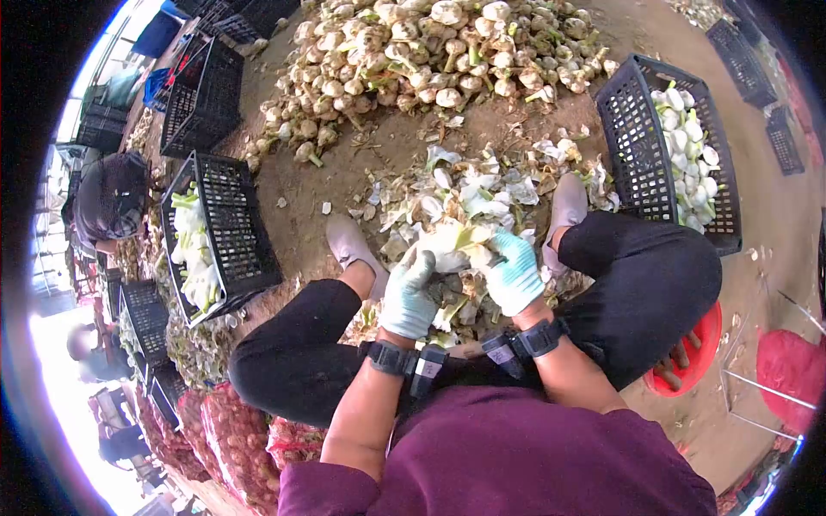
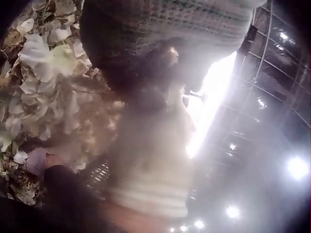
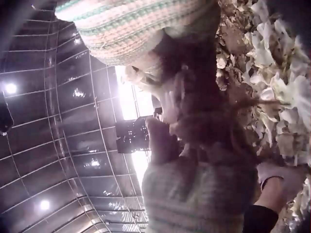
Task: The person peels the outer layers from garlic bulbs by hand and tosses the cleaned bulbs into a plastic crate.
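Note:
Both hands wear pale green-white gloves. In the head view the left hand (image 1: 410, 297) grips one side of a garlic bulb with loose pale skins (image 1: 453, 244). On its other side the right hand (image 1: 514, 273) pinches the leafy skin. The bulb is held between the hands, above a heap of peeled skins (image 1: 490, 191). In the left wrist view the gloved left hand (image 2: 155, 160) is blurred and mostly in shadow. The right wrist view shows the right hand (image 3: 194, 194) below the other glove, with fingers in shadow around the bulb.
A large pile of unpeeled garlic (image 1: 430, 52) lies ahead. Black crates with whitish garlic stand at right (image 1: 637, 138) and left (image 1: 237, 232). A red basin (image 1: 710, 344) is beside the right leg. Filled net sacks (image 1: 237, 439) and other people (image 1: 110, 202) are at left.

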`<state>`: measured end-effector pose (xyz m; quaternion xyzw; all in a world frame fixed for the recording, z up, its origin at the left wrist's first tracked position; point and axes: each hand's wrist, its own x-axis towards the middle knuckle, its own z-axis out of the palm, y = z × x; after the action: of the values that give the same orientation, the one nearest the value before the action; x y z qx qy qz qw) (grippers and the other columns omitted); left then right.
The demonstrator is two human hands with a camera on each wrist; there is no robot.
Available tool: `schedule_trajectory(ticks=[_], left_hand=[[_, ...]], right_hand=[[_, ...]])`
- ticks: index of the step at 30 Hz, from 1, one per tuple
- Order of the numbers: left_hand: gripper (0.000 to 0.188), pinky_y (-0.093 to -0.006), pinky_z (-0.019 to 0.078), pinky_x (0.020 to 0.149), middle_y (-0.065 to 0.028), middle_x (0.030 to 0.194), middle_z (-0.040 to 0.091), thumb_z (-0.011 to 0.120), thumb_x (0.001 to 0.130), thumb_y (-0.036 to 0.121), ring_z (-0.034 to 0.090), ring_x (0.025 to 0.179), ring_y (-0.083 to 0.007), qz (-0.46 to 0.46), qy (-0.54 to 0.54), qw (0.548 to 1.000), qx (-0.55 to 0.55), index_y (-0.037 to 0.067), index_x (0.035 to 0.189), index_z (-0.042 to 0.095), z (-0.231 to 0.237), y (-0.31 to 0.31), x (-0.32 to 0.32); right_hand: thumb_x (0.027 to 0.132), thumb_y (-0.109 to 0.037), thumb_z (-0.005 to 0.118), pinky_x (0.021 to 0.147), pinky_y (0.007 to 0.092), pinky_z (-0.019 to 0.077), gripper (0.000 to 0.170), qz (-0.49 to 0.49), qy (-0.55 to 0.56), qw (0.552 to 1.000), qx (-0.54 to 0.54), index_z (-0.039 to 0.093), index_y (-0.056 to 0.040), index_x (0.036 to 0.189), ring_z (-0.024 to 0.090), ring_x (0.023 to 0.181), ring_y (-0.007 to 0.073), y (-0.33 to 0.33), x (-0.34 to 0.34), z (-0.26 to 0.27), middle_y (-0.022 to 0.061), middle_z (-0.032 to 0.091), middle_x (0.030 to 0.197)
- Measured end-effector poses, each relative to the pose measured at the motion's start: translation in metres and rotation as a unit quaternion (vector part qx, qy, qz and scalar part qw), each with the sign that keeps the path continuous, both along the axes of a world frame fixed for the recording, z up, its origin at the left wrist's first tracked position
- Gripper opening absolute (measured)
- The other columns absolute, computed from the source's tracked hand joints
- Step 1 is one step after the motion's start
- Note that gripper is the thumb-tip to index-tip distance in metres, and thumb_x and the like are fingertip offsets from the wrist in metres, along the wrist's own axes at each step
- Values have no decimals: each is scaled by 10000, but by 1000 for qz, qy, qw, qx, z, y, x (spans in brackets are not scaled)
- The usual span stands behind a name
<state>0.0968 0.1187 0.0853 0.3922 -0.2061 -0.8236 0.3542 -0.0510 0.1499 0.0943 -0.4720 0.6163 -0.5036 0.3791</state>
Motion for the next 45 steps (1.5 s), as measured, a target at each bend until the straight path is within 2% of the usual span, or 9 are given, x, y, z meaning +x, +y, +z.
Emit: schedule_trajectory(ticks=[9,13,14,19,24,29,35,42,45], left_hand=[[636,-246,346,295,-87,655,553,349,760,613,487,404,-184,-30,26,985,168,27,944,515,-13,-9,11],[356,-282,485,562,-89,849,549,576,760,225,562,704,-176,55,-29,996,-57,-9,1006,469,3,-7,-5],[398,-281,474,692,-74,915,535,602,681,9,543,823,-162,34,-43,992,-111,-28,1046,447,2,-5,1],[491,-250,455,718,-67,912,539,645,648,25,541,813,-145,-39,-89,994,-57,-26,1088,432,10,-6,13],[849,-252,465,688,-98,1088,464,714,535,22,530,869,-174,-79,-15,990,-112,59,1252,261,27,-10,10],[1017,-249,479,638,-123,1215,366,714,476,-49,539,862,-194,-141,-21,984,-102,126,1306,155,25,-23,18],[1019,-276,345,887,-114,1285,276,649,459,-63,311,1167,-211,-204,-16,972,-119,109,1319,131,16,-30,15],[963,-261,447,674,-108,1085,458,592,490,-101,538,823,-181,-193,46,979,-53,115,1316,147,14,-30,12],[989,-277,458,689,-115,1143,412,635,463,-75,511,888,-219,-190,31,980,-49,117,1310,162,13,-33,10]], right_hand=[[750,-41,547,725,269,445,270,42,-306,936,171,479,37,999,545,821,192,14,-4,14,124,557,929],[780,-71,509,747,268,434,328,49,8,992,115,391,18,1073,528,857,168,27,-3,-1,121,528,974],[790,-85,505,739,264,431,234,12,-118,986,114,462,11,999,533,846,171,27,2,-1,128,542,937],[696,-107,542,600,294,430,159,-22,121,972,198,574,13,794,547,609,222,-6,-16,-55,141,578,686],[624,-141,621,689,297,444,464,-113,449,885,57,477,24,1033,575,771,269,-12,-21,-77,165,586,830],[740,-99,515,647,242,438,286,113,-85,990,-10,512,14,1002,569,733,139,4,-19,-24,93,599,813],[737,-110,581,709,234,434,303,197,-74,977,41,542,0,1017,555,795,112,8,-4,-67,79,602,910],[755,-78,540,773,242,411,320,82,-271,957,67,506,7,1061,538,849,139,5,-10,-21,98,587,956],[687,-103,608,739,265,432,427,117,14,984,131,464,4,1074,553,828,197,1,-29,17,117,578,916]])
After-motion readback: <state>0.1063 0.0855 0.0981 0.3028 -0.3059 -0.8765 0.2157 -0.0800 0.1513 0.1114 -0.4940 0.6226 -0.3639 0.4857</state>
